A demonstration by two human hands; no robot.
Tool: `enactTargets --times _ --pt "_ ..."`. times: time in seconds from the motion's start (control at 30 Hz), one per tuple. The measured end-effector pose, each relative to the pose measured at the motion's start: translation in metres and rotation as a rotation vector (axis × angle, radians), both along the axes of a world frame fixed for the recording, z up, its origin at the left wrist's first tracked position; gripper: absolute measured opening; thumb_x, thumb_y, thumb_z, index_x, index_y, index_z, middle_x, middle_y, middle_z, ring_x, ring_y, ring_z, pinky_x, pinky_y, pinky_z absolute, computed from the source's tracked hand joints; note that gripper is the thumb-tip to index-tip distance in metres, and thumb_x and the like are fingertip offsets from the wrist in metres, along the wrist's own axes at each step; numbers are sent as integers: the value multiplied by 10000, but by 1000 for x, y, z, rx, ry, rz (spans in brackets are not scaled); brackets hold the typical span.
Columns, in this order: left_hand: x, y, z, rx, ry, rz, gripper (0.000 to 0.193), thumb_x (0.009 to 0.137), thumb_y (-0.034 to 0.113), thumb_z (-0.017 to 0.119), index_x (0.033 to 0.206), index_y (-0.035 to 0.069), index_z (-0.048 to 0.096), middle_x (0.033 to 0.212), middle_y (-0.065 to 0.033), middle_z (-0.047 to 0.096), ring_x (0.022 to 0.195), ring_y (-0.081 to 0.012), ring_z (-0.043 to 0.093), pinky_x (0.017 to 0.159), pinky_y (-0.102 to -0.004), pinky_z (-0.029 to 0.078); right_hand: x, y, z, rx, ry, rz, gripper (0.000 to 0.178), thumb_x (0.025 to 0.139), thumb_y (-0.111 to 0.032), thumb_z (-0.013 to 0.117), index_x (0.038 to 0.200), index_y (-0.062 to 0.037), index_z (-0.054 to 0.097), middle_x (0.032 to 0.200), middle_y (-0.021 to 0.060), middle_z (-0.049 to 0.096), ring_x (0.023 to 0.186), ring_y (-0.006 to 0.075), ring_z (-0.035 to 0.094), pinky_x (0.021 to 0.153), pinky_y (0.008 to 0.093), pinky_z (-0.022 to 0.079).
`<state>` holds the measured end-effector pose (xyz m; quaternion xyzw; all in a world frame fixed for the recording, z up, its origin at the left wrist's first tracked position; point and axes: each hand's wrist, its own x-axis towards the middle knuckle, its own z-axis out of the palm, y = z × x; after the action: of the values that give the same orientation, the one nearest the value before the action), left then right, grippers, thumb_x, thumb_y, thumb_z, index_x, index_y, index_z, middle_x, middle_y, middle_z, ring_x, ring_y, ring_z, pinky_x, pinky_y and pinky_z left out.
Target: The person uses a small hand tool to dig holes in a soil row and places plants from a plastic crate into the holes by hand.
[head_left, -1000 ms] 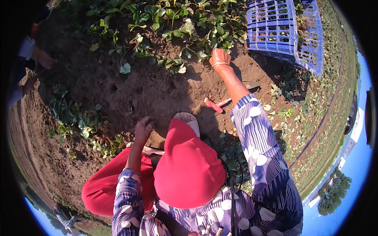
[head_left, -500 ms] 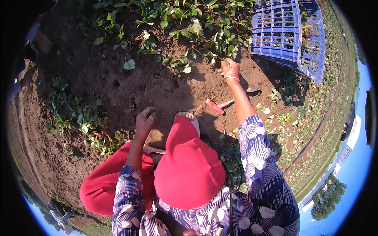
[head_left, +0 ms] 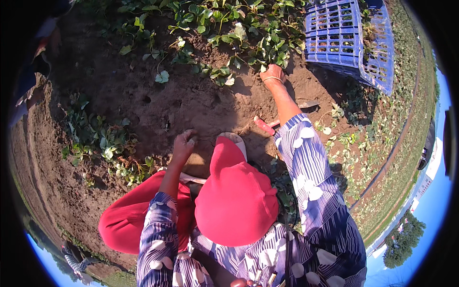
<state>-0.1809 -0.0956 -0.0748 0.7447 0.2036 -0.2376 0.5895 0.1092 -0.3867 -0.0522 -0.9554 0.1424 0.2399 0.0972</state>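
Note:
My right hand (head_left: 274, 73) reaches to the soil-side edge of leafy green plants (head_left: 275, 48), its fingers curled in against the lowest leaves. What they grip, if anything, is hidden. A band circles that wrist. Beneath my right forearm lies a red-handled hand tool (head_left: 263, 125), like a trowel, with its metal blade showing on the other side of the arm. Low over the bare soil, left of my foot (head_left: 234, 138), my left hand (head_left: 183, 147) has its fingers curled, and I see nothing in them.
A blue plastic crate (head_left: 334, 36) stands tilted at the far right, with plant matter in it. Another clump of plants (head_left: 103, 136) grows on the left. Part of another person (head_left: 36, 71) shows at the far left edge. A dark hose (head_left: 389, 155) runs along the right.
My right hand has moved slightly left and away from me, closing in at the plant's base. My left hand stays nearly in place, and the view has shifted a little.

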Motion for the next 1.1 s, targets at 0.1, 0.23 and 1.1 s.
enactTargets --times 0.1,0.23,1.1 --pt "13 2 20 30 -37 -10 278 812 30 551 1078 -30 603 887 -5 609 730 -73 536 659 -235 454 -9 -32 -14 94 172 109 381 789 -114 568 1135 45 575 1064 231 630 890 333 656 706 418 534" --pt "7 10 29 85 -122 11 292 793 45 555 1068 -36 610 900 -26 633 824 -107 573 730 -265 470 -101 -61 8 499 -149 106 483 833 -23 442 1313 -72 469 1081 152 654 782 249 682 660 346 536" --pt "4 12 36 77 -79 106 314 754 83 570 1040 -36 620 951 -170 665 864 -247 652 775 -341 495 222 -278 101 122 -289 374 363 889 -347 505 997 -44 672 869 150 689 792 259 646 726 375 484"
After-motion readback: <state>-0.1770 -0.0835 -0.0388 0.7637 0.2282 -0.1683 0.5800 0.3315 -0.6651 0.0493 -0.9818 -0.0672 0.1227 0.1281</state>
